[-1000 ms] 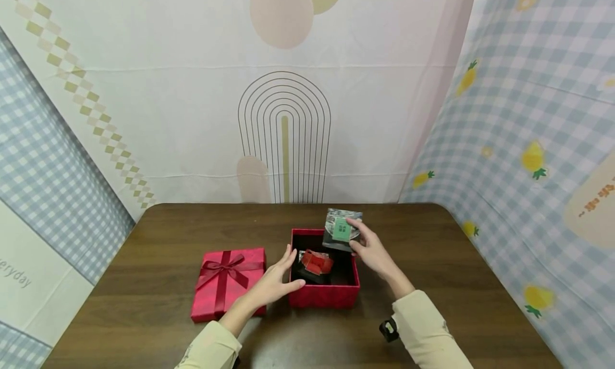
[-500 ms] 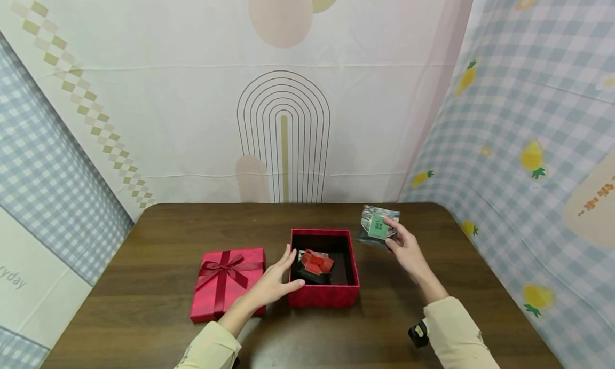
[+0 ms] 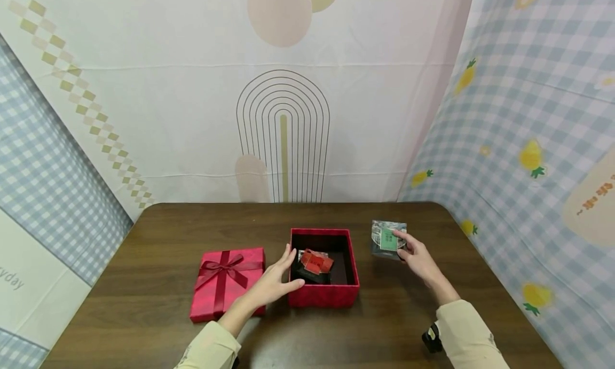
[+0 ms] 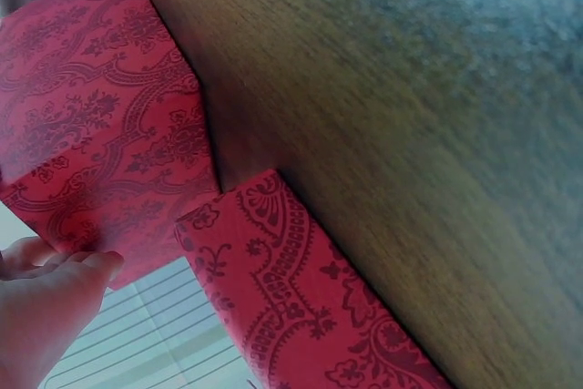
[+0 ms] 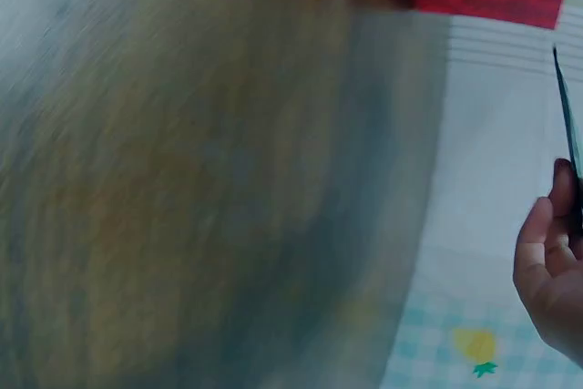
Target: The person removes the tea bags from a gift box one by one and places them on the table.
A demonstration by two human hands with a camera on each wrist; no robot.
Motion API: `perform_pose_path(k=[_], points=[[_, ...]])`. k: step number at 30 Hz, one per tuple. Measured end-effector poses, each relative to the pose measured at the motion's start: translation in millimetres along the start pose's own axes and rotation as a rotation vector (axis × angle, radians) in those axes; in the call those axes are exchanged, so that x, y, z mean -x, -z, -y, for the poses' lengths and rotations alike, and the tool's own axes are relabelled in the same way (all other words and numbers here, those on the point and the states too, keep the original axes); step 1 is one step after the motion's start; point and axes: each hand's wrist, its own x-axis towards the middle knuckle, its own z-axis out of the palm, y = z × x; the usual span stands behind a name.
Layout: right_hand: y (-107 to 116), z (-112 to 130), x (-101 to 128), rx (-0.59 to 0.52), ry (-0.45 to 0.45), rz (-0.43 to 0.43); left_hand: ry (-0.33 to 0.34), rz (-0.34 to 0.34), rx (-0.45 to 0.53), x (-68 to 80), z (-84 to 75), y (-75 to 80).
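Note:
My right hand (image 3: 422, 259) pinches a flat square packet with a green label (image 3: 388, 239), off to the right of the red box. In the right wrist view the packet (image 5: 567, 107) is seen edge-on, apart from the table. My left hand (image 3: 273, 283) rests against the left side of the lidless red gift box (image 3: 324, 296), fingers fairly straight and thumb near its front corner. The left wrist view has the fingertips on the patterned box wall (image 4: 118, 107). Inside the box, towards the left, lies a packet with a red label (image 3: 317, 262) on dark wrapping.
The box lid with a dark red ribbon bow (image 3: 228, 283) lies left of the box, close to my left forearm. Everything stands on a brown wooden table (image 3: 158, 283). Printed cloth (image 3: 192, 118) hangs behind the table and along both sides.
The green-labelled packet has travelled from above the box to the right, then lower, in my right hand. My left hand stays at the box.

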Motion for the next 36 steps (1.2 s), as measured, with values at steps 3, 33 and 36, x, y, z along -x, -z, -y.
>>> perform_pose_path(k=[3,33,36], points=[[1.6,-10.7,-2.4,0.025,-0.038,0.075,-0.001,0.000,-0.006,-0.6,-0.4,1.1],[-28.7,-54.4,-24.3,0.499,0.030,0.116,-0.002,0.011,-0.013,-1.1,1.9,0.3],[-31.6,-53.6,-24.6,0.523,-0.012,0.118,-0.002,0.010,-0.012,-0.9,1.9,0.6]])
